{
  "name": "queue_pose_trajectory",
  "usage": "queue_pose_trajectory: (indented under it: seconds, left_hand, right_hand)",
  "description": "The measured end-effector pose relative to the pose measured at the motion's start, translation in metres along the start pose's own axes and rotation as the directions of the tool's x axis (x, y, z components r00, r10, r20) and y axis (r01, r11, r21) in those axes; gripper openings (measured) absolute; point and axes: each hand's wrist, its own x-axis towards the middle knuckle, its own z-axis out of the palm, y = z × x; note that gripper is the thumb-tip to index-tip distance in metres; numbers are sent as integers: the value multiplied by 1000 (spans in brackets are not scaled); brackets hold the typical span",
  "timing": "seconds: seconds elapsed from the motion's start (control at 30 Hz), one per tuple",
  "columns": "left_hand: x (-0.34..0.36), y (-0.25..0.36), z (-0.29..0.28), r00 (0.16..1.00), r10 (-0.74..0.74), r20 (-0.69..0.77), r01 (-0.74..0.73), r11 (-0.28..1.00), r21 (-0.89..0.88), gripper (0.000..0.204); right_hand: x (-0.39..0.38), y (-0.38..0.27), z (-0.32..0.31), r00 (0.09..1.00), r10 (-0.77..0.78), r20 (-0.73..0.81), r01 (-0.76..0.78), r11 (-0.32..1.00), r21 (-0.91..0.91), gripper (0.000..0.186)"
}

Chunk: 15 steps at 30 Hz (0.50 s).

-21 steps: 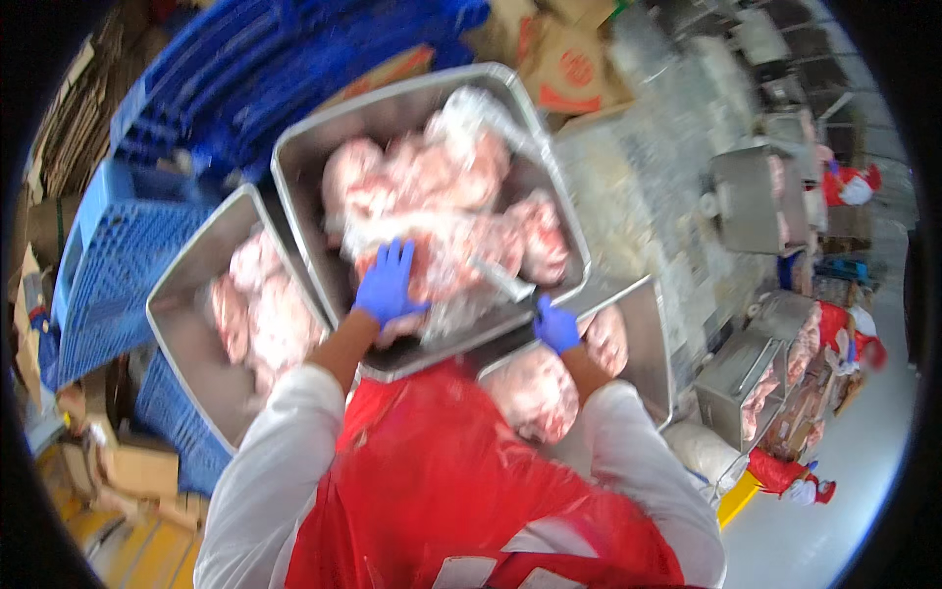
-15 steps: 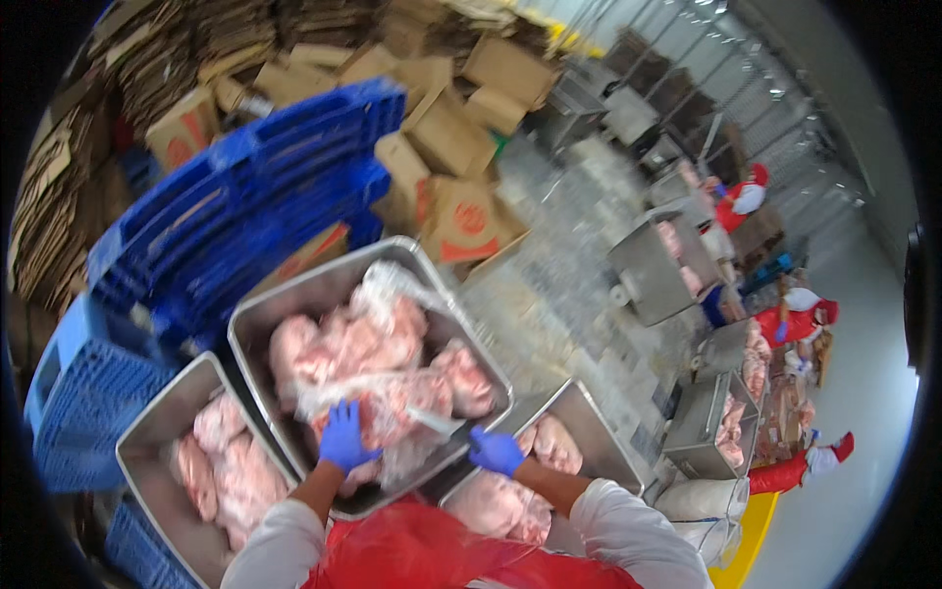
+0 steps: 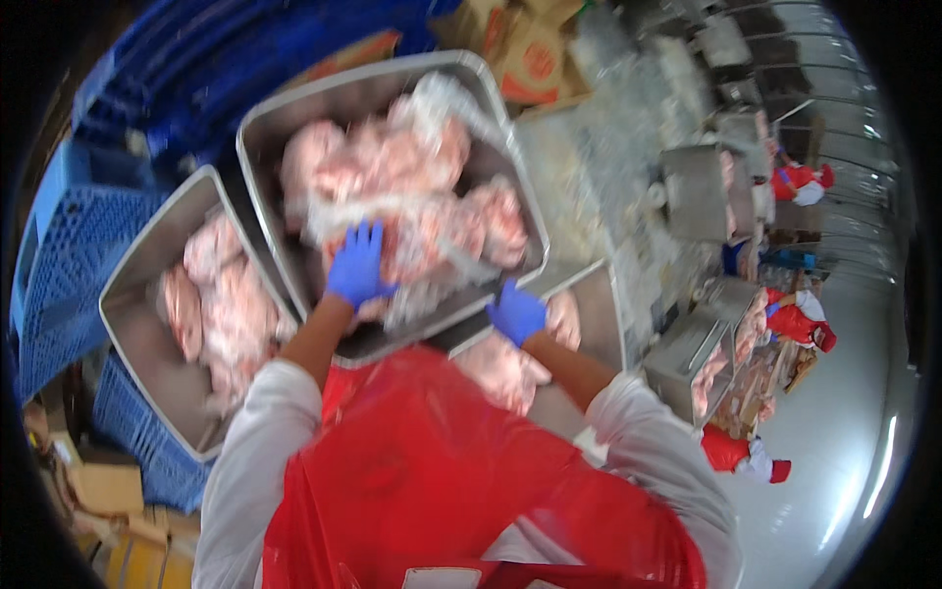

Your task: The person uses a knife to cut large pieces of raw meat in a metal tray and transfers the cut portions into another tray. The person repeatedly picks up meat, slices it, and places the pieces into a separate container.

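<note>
My left hand (image 3: 360,267), in a blue glove, lies with fingers spread on pale pink raw meat (image 3: 417,231) wrapped in clear plastic. The meat fills a large metal bin (image 3: 263,201) in front of me. At that bin's near right edge my right hand (image 3: 516,312), also blue-gloved, is closed on the rim; some of its fingers are blurred. Loose plastic film (image 3: 446,103) covers the far end of the pile. Below my right hand, more meat (image 3: 500,371) sits in a second metal bin (image 3: 613,329).
Left of me stands a third metal bin (image 3: 132,329) of meat. Blue plastic pallets (image 3: 83,260) border it. Cardboard boxes (image 3: 535,64) lie beyond the large bin. On the right, co-workers in red (image 3: 800,184) stand by metal carts (image 3: 699,196) holding meat.
My view has tilted down and turned, so the bins appear higher and more of my red apron shows. My left hand stays on the meat, my right hand at the rim.
</note>
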Motion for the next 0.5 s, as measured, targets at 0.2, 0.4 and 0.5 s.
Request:
queue_pose_trajectory:
  seconds: [0.2,0.4,0.5]
  left_hand:
    - [2,9,-27,997,22,76,-19,999,-41,119]
    - [2,8,-20,993,19,119,-18,1000,-13,122]
    - [6,11,-24,986,-6,168,6,1000,-3,123]
  right_hand:
    - [16,37,13,983,-18,185,-6,992,126,34]
    - [47,72,32,959,-166,230,113,967,228,30]
    - [58,81,49,962,-168,215,101,951,293,28]
